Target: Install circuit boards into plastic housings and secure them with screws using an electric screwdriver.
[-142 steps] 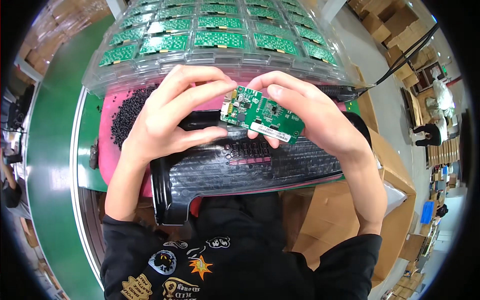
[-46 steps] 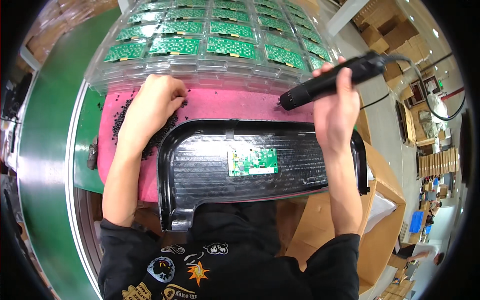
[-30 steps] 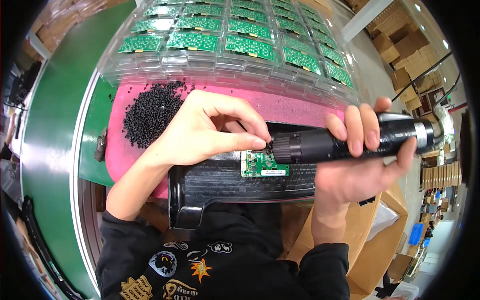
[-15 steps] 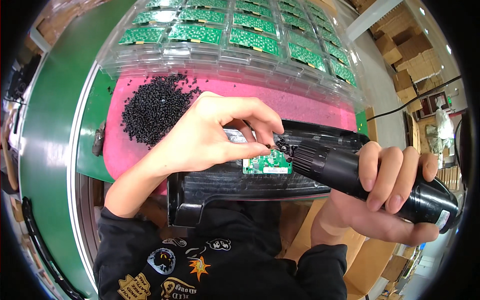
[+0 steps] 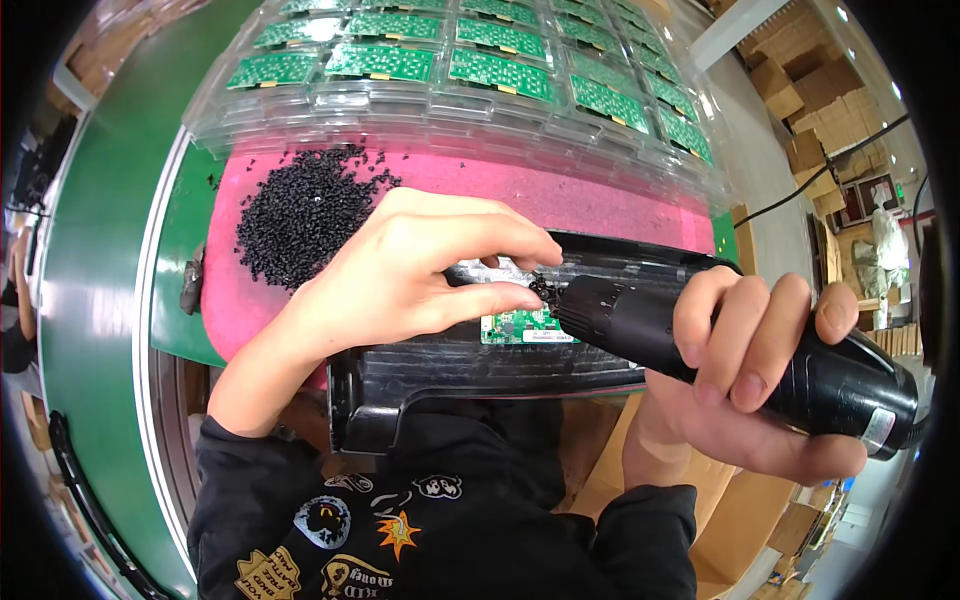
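My right hand (image 5: 760,360) is wrapped round a black electric screwdriver (image 5: 640,320), which lies tilted with its nose toward the left. At the nose, a small cluster of black screws (image 5: 543,290) sits at the fingertips of my left hand (image 5: 430,255), whose thumb and fingers curl round them. The driver's bit is hidden there. Beneath both hands lies a green circuit board (image 5: 515,328) with a white label strip. It rests inside a long black plastic housing (image 5: 480,372), partly covered by my left hand and the driver.
A heap of black screws (image 5: 305,220) spreads over the pink mat (image 5: 490,180) at the left. Beyond it stand stacked clear plastic trays (image 5: 450,115) holding green circuit boards (image 5: 500,72). A black cable (image 5: 825,170) hangs at the right; a cardboard box (image 5: 740,520) is below.
The screwdriver's nose and my right hand have shifted slightly left. The screw cluster now sits closer to my left thumb. The gap between thumb and forefinger looks a little wider.
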